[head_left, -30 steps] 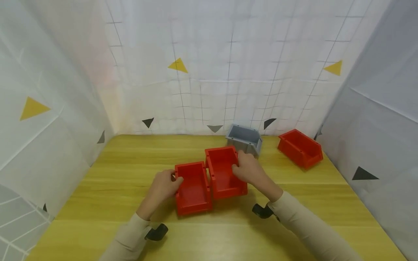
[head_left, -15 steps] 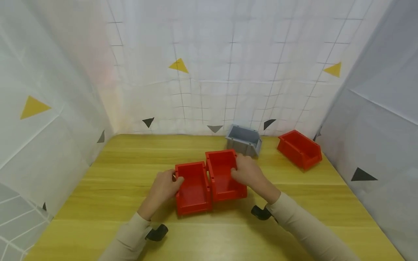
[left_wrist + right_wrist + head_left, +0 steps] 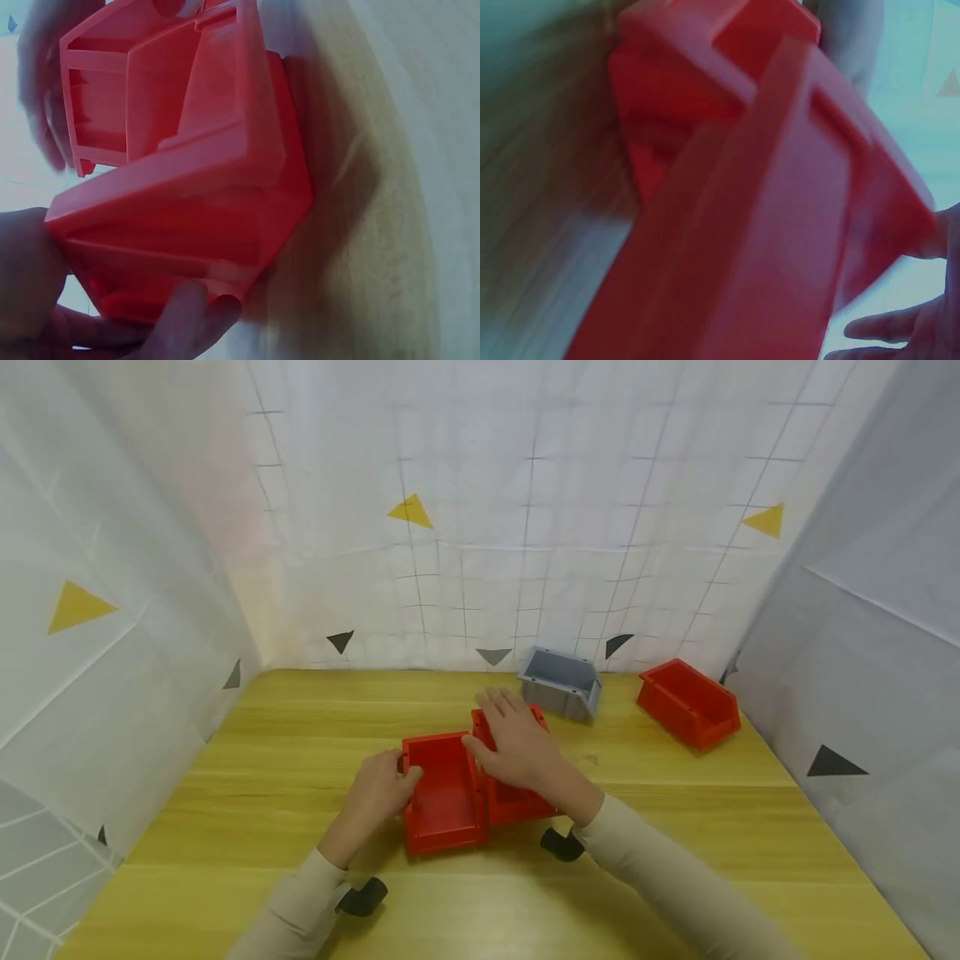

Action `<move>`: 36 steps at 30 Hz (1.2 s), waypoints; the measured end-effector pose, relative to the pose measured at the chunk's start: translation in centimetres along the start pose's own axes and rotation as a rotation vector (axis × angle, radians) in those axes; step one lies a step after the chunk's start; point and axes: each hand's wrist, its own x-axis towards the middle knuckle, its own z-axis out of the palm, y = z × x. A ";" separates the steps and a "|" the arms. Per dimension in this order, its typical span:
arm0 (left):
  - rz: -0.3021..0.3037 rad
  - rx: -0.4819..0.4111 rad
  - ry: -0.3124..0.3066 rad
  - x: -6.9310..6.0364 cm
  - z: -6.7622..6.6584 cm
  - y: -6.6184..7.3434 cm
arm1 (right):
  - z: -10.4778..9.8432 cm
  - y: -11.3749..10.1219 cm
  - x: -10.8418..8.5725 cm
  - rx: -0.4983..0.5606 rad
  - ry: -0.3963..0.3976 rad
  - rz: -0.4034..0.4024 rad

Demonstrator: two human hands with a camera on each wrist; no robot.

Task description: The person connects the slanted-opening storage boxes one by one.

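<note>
In the head view two red bins stand side by side. My left hand (image 3: pixel 375 789) grips the left side wall of the left red bin (image 3: pixel 446 789), thumb over the rim; the left wrist view shows its fingers curled round that bin (image 3: pixel 180 217). Over the right red bin (image 3: pixel 517 808) lies my right hand (image 3: pixel 521 747), fingers extended toward the back and thumb toward the wall between the bins. It hides much of that bin. The right wrist view shows the right hand (image 3: pixel 922 315) with spread fingers near the bin wall; whether it touches is unclear.
A grey bin (image 3: pixel 558 685) stands just behind the right red bin. Another red bin (image 3: pixel 688 703) sits at the back right of the wooden table (image 3: pixel 300 718). White sheeting hangs behind the table and along both sides.
My right hand has let go of the right bin's right wall and moved left over that bin, its fingers straightened. That bin came slightly toward me earlier. The left hand has stayed put.
</note>
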 end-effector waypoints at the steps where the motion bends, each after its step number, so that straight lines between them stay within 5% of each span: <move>1: -0.002 -0.001 -0.003 0.0 0.0 0.0 | 0.4 -0.5 0.3 0.006 -0.020 -0.012; 9: 0.010 -0.022 -0.016 0.0 0.1 -0.1 | 1.9 -2.5 2.5 -0.048 -0.154 0.083; 21: 0.030 -0.070 0.065 -0.3 0.8 -0.5 | 2.5 -2.9 3.1 -0.098 -0.177 0.103; 30: 0.179 -0.030 0.243 -0.7 1.3 -0.9 | 2.5 -3.0 3.2 -0.117 -0.176 0.101; 36: 0.235 -0.052 0.248 -1.0 1.2 -1.0 | 2.5 -3.1 3.2 -0.117 -0.180 0.103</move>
